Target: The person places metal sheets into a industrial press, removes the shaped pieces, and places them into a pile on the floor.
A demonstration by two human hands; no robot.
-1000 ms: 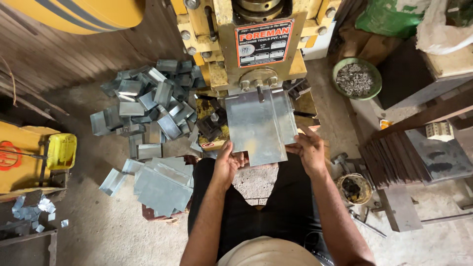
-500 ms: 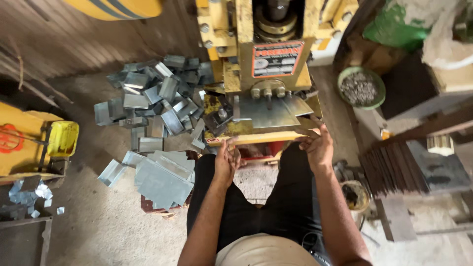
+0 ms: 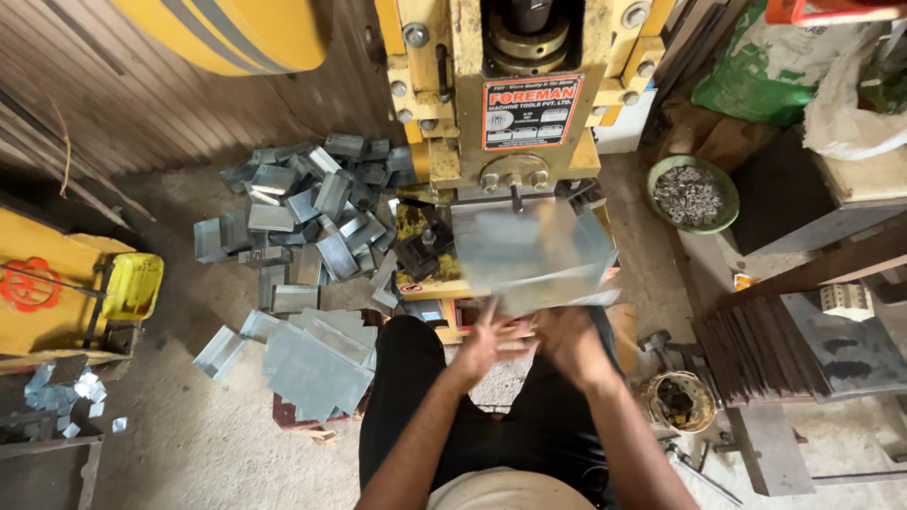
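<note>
Sheet: a flat grey metal sheet (image 3: 534,260) sits just above the middle of the frame, at the bed of the press, blurred, its near edge toward the person.
Left hand: the left hand (image 3: 487,342) is at the sheet's near edge, fingers spread and blurred; whether it grips the sheet cannot be told.
Right hand: the right hand (image 3: 567,340) is just beside the left, under the sheet's near edge; its hold cannot be told either.
Press: a yellow power press (image 3: 501,85) fills the top centre, with a red and white plate on its front.
Bent pieces: a heap of folded grey metal pieces (image 3: 302,203) lies on the floor left of the press.
Flat blanks: a stack of flat grey blanks (image 3: 316,364) rests at lower left of centre, beside the person's leg.
Bowl: a green bowl of small metal bits (image 3: 693,194) stands at right of the press.
Tin: a small round tin (image 3: 680,401) sits at lower right.
</note>
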